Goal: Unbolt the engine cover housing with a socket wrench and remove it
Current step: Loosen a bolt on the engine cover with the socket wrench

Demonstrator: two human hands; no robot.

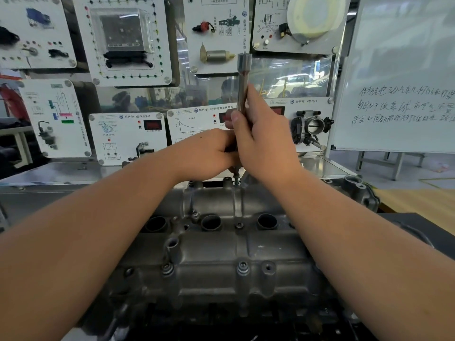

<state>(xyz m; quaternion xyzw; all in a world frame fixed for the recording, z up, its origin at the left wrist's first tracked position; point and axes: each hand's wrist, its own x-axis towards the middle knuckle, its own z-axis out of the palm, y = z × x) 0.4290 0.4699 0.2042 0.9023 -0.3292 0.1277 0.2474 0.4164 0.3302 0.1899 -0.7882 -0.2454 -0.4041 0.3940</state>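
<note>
Grey cast-metal engine cover housing [221, 262] nearest, grimy, ribbed, three round wells, bolts along its near edge, at its far edge left hand [209, 153] and right hand [261, 143] both clenched around upright socket wrench [242, 87]

Two bare forearms are shown, entering from the lower corners. No sleeves, gloves, watch or rings are worn. A small dark mark is seen on the back of the left hand [206, 153]; the right hand [266, 143] is unmarked.
</note>
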